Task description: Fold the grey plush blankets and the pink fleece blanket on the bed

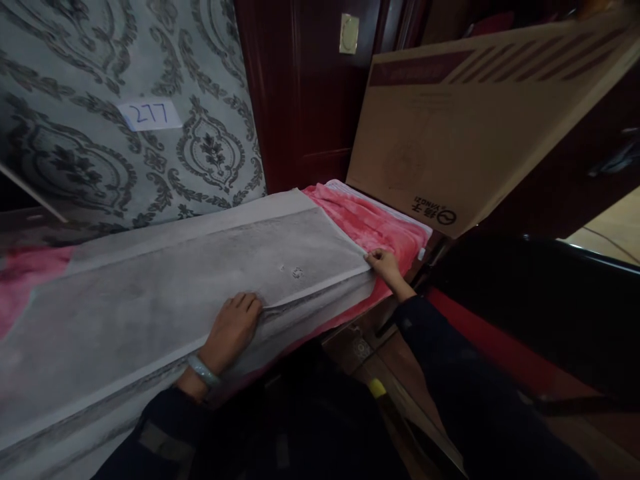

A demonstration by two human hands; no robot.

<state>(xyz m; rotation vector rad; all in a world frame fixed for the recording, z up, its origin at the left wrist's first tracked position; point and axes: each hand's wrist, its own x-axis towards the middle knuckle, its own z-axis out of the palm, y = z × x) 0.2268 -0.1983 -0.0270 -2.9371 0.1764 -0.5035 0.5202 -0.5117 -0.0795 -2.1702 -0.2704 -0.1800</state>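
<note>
pinched a corner of the grey cloth (200, 267) in the right hand (383, 262). rested the left hand (235, 330) on its near edge, left of that pinch; could not tell whether clasping underneath. saw the cloth spread leftward from the pinch, with pink fabric (370, 223) just beside it and a cardboard box (450, 133) beyond.

Grey cloth (140, 287) | long, spread flat, mostly smooth | bears a small patterned mark (297, 272) near the front edge, towards the right end | trimmed with a paler border | shows pale and dark bands below the front edge | lies over pink cloth (380, 227), bared at the right end | runs out of view at left
</note>
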